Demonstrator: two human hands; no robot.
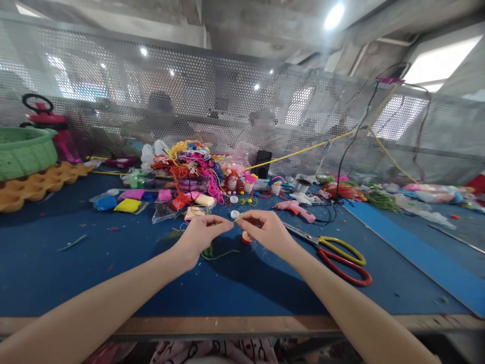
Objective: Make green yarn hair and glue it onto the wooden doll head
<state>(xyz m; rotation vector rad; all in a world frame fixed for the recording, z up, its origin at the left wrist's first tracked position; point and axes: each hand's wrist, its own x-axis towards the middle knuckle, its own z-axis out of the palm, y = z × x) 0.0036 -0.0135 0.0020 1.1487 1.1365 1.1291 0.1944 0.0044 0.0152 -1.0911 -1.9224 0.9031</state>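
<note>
Perforated metal screen (227,76): spans the upper half of the frame, behind a blue tabletop (129,288) strewn with craft supplies.
Left hand (202,235): reaches to the centre, thumb and forefinger together at the tips, apparently pinching the left end of a short green yarn strand (237,219).
Right hand (269,230): comes in from the lower right, thumb and forefinger closed on the same strand, tips just beside those opposite.
Strand's place: at the centre of the frame, between both sets of fingertips, above the tabletop; joined to nothing visible.
Red-and-cream piece (246,237): sits just below the right fingers, partly hidden; cannot tell whether touched. Shows no yarn, so looks less complete than the dolls.
Dolls, seemingly finished: red-haired (232,182), pink-haired (249,183) and blue-topped (276,185), standing in a row right of centre, beyond the hands.
Loose green yarn (207,251): lies beside and below the left hand, not yet fixed to anything, as far as visible.
Yarn heap (189,162): piled left of upper centre, plenty apparently unused.
Scissors (317,242) and pink glue gun (297,210): lie right of centre, both out of hand.
Progress, judged: handling of small yarn underway; attaching apparently left to do.
</note>
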